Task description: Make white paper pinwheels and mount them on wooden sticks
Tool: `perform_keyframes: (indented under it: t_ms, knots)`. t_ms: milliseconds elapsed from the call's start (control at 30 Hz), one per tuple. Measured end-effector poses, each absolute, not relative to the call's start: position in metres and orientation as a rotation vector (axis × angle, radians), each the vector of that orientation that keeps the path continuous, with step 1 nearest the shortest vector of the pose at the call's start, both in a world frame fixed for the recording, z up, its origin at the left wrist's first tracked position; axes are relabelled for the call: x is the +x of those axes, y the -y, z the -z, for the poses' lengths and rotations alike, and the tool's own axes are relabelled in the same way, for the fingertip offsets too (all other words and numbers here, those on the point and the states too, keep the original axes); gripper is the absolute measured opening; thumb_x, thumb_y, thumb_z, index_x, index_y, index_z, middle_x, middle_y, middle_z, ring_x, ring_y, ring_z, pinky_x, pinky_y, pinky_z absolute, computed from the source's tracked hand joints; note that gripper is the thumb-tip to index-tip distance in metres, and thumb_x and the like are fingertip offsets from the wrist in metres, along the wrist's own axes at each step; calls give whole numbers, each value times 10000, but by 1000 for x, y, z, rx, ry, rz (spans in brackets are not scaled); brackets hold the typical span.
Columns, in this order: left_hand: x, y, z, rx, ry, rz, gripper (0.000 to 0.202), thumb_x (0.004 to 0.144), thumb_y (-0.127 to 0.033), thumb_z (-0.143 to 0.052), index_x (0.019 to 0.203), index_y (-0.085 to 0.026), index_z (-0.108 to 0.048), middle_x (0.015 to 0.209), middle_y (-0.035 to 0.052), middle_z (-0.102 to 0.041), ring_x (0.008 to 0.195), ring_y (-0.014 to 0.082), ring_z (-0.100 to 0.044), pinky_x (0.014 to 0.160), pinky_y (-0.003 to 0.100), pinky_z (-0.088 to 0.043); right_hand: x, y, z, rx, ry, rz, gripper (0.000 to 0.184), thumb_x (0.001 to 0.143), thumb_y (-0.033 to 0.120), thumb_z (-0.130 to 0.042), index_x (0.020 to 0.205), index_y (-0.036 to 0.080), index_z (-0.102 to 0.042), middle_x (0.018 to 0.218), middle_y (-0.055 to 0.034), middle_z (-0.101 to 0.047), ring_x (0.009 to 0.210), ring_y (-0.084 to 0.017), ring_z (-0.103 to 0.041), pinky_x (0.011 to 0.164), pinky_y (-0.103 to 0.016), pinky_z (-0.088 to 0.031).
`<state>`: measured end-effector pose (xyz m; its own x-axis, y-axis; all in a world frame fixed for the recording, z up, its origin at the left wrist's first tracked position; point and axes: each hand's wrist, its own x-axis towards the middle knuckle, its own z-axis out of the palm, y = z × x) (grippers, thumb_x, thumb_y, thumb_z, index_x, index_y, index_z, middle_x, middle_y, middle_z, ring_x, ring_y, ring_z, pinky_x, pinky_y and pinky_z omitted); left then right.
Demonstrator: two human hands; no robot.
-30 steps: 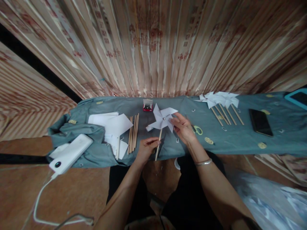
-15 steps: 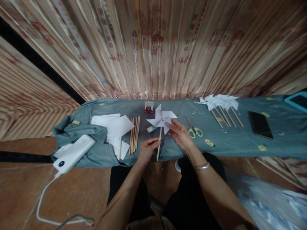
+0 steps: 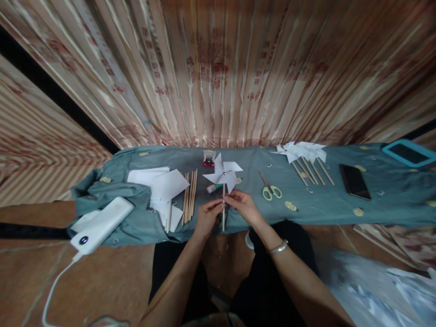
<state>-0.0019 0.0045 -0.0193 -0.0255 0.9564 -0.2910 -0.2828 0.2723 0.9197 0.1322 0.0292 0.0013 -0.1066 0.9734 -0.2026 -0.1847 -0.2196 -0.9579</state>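
Observation:
A white paper pinwheel (image 3: pixel 225 173) with a pin at its centre sits on a wooden stick, upright between my hands. My left hand (image 3: pixel 208 215) pinches the stick below the paper blades. Just across from it, my right hand (image 3: pixel 243 205) has its fingertips closed on the same stick. Behind the pinwheel stands a small red box of pins (image 3: pixel 209 158) with its lid raised. A glue stick (image 3: pixel 213 188) lies partly hidden under the blades. Several loose wooden sticks (image 3: pixel 189 197) rest left of my left hand. Scissors with green handles (image 3: pixel 271 192) lie to the right.
Paper sheets (image 3: pixel 155 181) and a white power bank (image 3: pixel 102 225) with a cable are at the left of the cloth-covered table (image 3: pixel 245 159). Several finished pinwheels (image 3: pixel 303 151), a black phone (image 3: pixel 354 181) and a blue-framed tablet (image 3: pixel 408 153) lie to the right. A curtain (image 3: pixel 218 68) hangs behind.
My right hand has moved from the pinwheel's blade down to the stick, beside my left hand. The view has shifted slightly.

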Motion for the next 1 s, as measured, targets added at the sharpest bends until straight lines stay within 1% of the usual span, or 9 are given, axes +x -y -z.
perform_keyframes:
  t_ms: [67, 133, 333, 467, 600, 700, 867, 1000]
  knots:
    - [-3, -5, 19, 777, -1162, -1172, 387, 538, -401, -822, 841, -165, -781, 757, 64, -735, 650, 138, -585, 630, 250, -457, 128, -27, 2, -1183, 996, -1503, 299, 511, 437, -838, 617, 196, -696, 570, 19, -649, 517, -104, -522, 522, -245, -405]
    - [-3, -5, 20, 773, -1159, -1187, 399, 534, -405, -822, 851, -167, -782, 759, 61, -737, 635, 133, -576, 628, 250, -456, 124, -25, 5, -1194, 974, -1478, 302, 505, 441, -842, 617, 202, -694, 582, 17, -659, 512, -104, -525, 523, -249, -417]
    - [-3, -7, 21, 765, -1135, -1182, 375, 530, -404, -825, 825, -176, -782, 672, 30, -711, 605, 124, -560, 624, 248, -455, 118, -22, 9, -1224, 918, -1389, 305, 490, 435, -849, 629, 214, -690, 617, 11, -676, 555, -130, -572, 582, -276, -459]
    - [-3, -8, 19, 792, -1116, -1163, 329, 536, -381, -829, 800, -190, -780, 693, 24, -718, 611, 115, -565, 636, 241, -459, 116, -21, 8, -1257, 892, -1316, 258, 498, 405, -840, 578, 217, -682, 587, 14, -661, 559, -136, -560, 597, -287, -449]
    - [-3, -8, 17, 780, -1129, -1132, 316, 519, -359, -836, 778, -188, -778, 726, 39, -727, 625, 122, -581, 631, 244, -464, 126, -23, -1, -1283, 853, -1238, 218, 515, 381, -825, 553, 226, -678, 627, 9, -681, 600, -137, -562, 627, -285, -439]
    - [-4, -8, 17, 783, -1136, -1110, 316, 517, -352, -832, 779, -183, -779, 759, 59, -737, 653, 134, -599, 642, 247, -466, 150, -28, -18, -1313, 837, -1162, 196, 523, 366, -823, 602, 231, -705, 625, 15, -680, 584, -124, -539, 610, -274, -427]
    - [-5, -8, 20, 819, -1137, -1087, 336, 530, -371, -821, 798, -171, -780, 777, 81, -742, 687, 155, -614, 664, 261, -472, 224, -48, -54, -1480, 994, -868, 216, 535, 374, -811, 626, 205, -712, 619, -4, -678, 548, -116, -520, 532, -252, -398]
    - [-5, -8, 25, 872, -1155, -1089, 334, 545, -394, -805, 790, -168, -782, 736, 64, -726, 631, 132, -576, 627, 251, -448, 294, -79, -68, -1692, 1093, -621, 257, 526, 397, -787, 629, 179, -698, 653, -25, -695, 597, -142, -574, 543, -249, -417]
